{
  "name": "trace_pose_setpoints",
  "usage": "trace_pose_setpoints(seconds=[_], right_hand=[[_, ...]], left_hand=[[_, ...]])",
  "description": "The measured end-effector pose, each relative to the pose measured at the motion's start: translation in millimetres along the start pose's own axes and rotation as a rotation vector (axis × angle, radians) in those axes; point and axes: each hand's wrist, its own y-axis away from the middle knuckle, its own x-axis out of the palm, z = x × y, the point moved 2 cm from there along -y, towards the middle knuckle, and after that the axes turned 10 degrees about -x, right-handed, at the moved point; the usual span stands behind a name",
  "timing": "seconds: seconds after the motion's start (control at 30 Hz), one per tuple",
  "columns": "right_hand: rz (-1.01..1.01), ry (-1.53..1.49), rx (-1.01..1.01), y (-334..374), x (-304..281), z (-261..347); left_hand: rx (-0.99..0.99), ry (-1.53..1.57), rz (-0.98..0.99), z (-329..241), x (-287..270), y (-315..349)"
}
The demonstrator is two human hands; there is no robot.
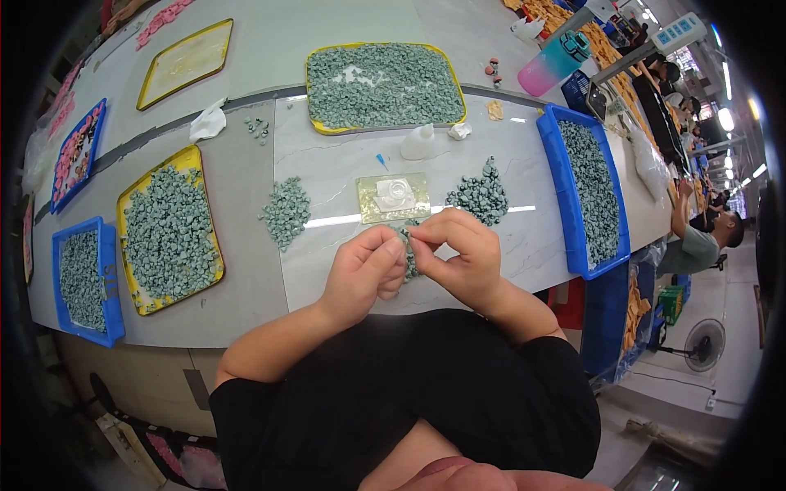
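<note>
Both hands meet at the table's near edge, just below a small yellowish plate (368, 214) with a clear round dish (395, 195) on it. My left hand (364, 270) is closed, thumb pressed against the curled index finger. Thumb and forefinger of my right hand (467, 258) pinch together opposite it. A small grey-green piece (404, 233) shows between the fingertips; its exact shape is too small to tell. More such pieces lie partly hidden behind the hands. Loose heaps of pieces flank the plate: a paler left heap (286, 213) and a darker right heap (480, 196).
Beyond the plate are a white squeeze bottle (419, 144), a blue needle tip (381, 160) and a full yellow-rimmed tray (385, 90). Another yellow tray (146, 304) and blue bin (113, 282) stand left. A blue bin (575, 237) and a drink bottle (550, 67) stand right.
</note>
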Motion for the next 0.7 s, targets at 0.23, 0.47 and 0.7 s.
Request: trace_pose_setpoints(seconds=[0.23,0.47,0.7], right_hand=[[0.020,-0.011,-0.070,-3.0,0.9,-1.6],[0.027,-0.051,-0.132,-3.3,4.1,-2.2],[-0.014,-0.091,-0.243,-0.7,7.7,-3.9]], left_hand=[[0.032,-0.064,-0.039,-1.2,-1.6,1.5],[0.091,-0.195,-0.074,-0.5,-0.3,6.7],[0.136,-0.387,-0.108,0.4,-4.2,8.8]])
